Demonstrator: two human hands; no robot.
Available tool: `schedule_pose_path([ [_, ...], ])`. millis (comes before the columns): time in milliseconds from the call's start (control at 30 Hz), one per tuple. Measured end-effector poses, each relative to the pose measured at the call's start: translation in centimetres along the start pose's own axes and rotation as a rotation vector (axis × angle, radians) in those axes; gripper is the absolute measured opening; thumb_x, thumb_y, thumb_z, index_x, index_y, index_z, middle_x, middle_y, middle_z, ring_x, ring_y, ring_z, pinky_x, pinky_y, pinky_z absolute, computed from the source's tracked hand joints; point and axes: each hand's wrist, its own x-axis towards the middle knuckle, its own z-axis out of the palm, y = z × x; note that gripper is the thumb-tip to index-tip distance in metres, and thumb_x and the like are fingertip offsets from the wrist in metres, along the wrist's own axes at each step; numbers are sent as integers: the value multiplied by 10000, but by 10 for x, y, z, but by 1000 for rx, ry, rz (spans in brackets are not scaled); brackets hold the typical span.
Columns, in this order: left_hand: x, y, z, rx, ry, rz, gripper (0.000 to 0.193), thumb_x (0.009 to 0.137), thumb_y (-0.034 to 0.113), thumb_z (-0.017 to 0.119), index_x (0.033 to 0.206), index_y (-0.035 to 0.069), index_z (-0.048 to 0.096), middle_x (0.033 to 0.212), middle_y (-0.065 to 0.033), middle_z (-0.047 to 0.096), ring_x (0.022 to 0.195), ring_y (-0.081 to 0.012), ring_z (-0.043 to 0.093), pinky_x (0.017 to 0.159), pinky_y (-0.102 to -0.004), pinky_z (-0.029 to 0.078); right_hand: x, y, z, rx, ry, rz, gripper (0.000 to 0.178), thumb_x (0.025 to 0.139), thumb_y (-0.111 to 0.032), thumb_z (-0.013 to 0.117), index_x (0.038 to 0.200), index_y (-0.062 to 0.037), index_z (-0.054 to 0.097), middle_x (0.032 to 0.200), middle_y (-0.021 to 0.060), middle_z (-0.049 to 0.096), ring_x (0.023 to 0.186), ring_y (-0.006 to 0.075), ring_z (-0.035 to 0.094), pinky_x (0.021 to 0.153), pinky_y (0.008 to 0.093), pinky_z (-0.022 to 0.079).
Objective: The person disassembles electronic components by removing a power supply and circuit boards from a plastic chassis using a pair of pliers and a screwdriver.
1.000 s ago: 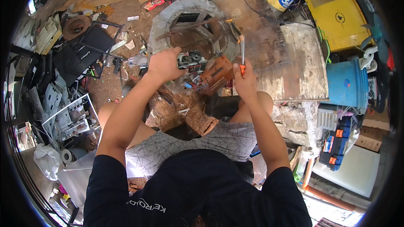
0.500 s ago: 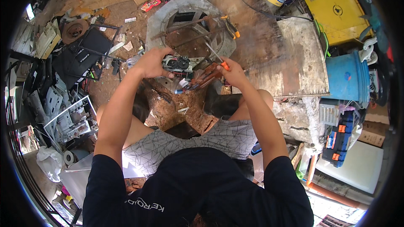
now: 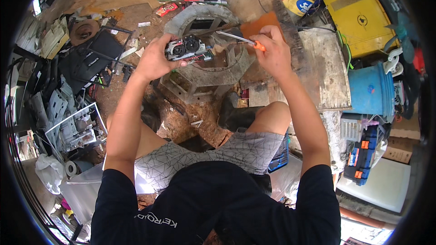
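My left hand point(image 3: 154, 59) is closed around a small electronic mechanism point(image 3: 184, 50), a grey frame with black round parts on top and a board along its side. It is held above the near left part of an octagonal grey stool-like stand point(image 3: 200, 75). My right hand point(image 3: 272, 54) grips a screwdriver point(image 3: 259, 45) by its orange handle. The metal shaft points left toward the mechanism, its tip apart from it. Just beyond the right hand is a flat orange-brown piece point(image 3: 263, 25) over the wooden board; whether my fingers touch it I cannot tell.
Electronic scrap and metal frames point(image 3: 75, 127) pile up on the left. A wooden board point(image 3: 313, 54) lies at right, with a yellow case point(image 3: 359, 18), a blue bucket point(image 3: 370, 88) and a blue-black toolbox point(image 3: 361, 159) around it. A red packet point(image 3: 167, 9) lies beyond the stand.
My right hand has moved farther away and right with the screwdriver, and the brown piece has gone from below it to beyond it. My left hand has moved the mechanism slightly away and left.
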Motion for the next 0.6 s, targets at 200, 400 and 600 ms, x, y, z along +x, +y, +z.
schedule_pose_path([
  [200,-13,-5,42,278,-137,-248,667,638,372,862,1168,117,549,1001,-164,645,983,-361,613,871,-442,504,-36,20,76,115,-44,275,218,812,-154,691,1023,-114,654,1036,89,625,838,336,645,725,424,518],
  [400,-24,-7,71,418,-375,-168,708,669,385,840,1227,120,494,1086,-158,636,1082,-345,585,892,-440,510,-73,-3,28,342,-454,615,336,859,-186,639,1155,-38,575,1039,172,661,937,362,643,824,415,497],
  [600,-23,-13,68,434,-401,-73,737,667,374,835,1293,150,519,1140,-98,631,1125,-320,564,930,-415,497,-19,-28,-21,280,-657,164,314,842,-173,615,1133,-55,608,866,186,673,832,381,654,756,442,515],
])
